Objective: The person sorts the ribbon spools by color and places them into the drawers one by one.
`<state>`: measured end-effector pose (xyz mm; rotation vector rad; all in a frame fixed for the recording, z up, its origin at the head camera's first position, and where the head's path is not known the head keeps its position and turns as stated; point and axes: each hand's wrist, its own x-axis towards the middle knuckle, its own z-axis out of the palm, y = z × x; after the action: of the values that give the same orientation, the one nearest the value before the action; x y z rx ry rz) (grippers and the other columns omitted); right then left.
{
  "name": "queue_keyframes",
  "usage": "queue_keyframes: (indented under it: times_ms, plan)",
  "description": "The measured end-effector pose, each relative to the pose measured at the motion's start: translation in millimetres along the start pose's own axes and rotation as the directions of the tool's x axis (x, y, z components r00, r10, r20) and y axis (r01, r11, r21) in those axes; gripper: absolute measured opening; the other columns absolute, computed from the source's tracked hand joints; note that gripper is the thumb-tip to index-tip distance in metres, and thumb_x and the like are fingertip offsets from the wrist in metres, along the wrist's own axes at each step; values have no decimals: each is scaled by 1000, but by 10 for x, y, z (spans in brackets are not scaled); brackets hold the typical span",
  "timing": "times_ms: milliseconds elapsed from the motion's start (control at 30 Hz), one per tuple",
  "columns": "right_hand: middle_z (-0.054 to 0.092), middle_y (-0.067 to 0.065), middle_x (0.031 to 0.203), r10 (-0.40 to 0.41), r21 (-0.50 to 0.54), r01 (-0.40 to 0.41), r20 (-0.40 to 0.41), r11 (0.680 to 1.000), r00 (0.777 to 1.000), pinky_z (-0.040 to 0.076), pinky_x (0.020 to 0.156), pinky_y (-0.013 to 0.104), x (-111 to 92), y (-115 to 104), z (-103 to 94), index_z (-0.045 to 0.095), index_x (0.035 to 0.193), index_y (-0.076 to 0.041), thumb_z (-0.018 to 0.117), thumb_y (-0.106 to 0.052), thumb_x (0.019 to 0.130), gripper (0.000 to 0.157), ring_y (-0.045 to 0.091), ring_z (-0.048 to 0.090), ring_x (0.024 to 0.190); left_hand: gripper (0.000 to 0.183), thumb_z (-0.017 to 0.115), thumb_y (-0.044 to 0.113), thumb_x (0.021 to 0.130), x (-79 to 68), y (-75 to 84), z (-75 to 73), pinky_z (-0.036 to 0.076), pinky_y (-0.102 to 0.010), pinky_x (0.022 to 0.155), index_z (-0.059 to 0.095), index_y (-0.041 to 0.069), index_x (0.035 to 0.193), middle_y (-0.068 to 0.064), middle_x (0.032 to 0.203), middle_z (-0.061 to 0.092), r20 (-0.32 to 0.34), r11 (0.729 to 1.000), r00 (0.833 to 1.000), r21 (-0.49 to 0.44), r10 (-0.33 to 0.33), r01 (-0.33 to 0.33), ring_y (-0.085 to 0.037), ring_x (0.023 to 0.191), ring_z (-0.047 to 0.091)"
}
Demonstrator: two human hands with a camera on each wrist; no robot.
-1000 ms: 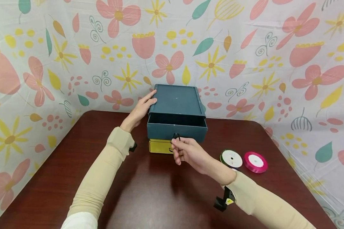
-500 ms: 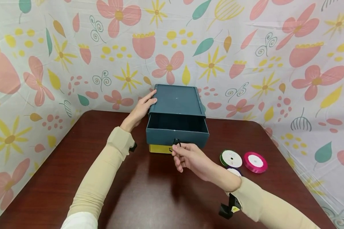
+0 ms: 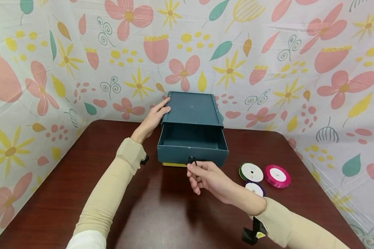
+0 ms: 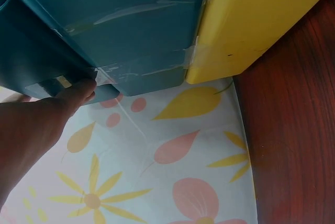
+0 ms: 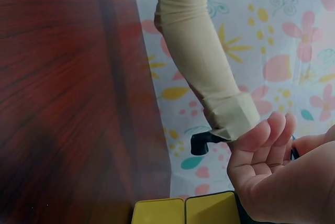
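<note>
A dark blue cabinet stands at the back of the table, its upper drawer pulled well out. My right hand pinches the small black handle on the drawer front between thumb and finger, the other fingers curled below. In the right wrist view those curled fingers show, with the handle mostly hidden. My left hand rests against the cabinet's upper left edge, fingers extended; the left wrist view shows its thumb on the blue casing. Below the open drawer peeks a yellow drawer front.
Right of the cabinet lie three ribbon spools: a green-edged one, a pink one and a dark purple one, partly behind my right forearm. A flower-print cloth hangs behind the dark wooden table.
My right hand has drawn the upper drawer farther out toward me, covering more of the yellow front below. The purple spool has come into view. My left hand stays put.
</note>
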<state>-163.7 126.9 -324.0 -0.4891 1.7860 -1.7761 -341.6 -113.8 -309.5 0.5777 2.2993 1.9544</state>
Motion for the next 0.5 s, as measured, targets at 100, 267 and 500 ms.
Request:
queue_keyframes:
  times_ms: [100, 267, 500]
  plan:
    - [54, -3, 65, 1, 1, -1, 4, 1000, 1000, 49, 60, 24, -19, 2, 14, 55, 90, -8, 48, -35, 101, 30, 11, 52, 57, 55, 43, 38, 103, 4, 10, 0, 21, -47, 120, 24, 30, 154, 4, 163, 12, 0, 1000, 1000, -1, -2, 2, -21, 150, 17]
    - [54, -3, 65, -3, 5, 2, 18, 1000, 1000, 49, 59, 23, -51, 13, 29, 55, 90, -8, 49, -34, 101, 29, 10, 52, 57, 56, 41, 32, 104, -50, 110, 18, 20, -47, 121, 21, 25, 156, 1, 164, 10, 16, 1000, 1000, -18, -14, 14, -22, 150, 16]
    - [55, -2, 65, 1, 1, -1, 32, 1000, 999, 49, 59, 23, -94, 30, 60, 56, 89, -8, 49, -33, 101, 29, 9, 52, 57, 56, 40, 28, 104, -159, 248, 48, 22, -46, 120, 19, 23, 156, -2, 164, 13, 27, 999, 999, -14, -30, 30, -24, 149, 20]
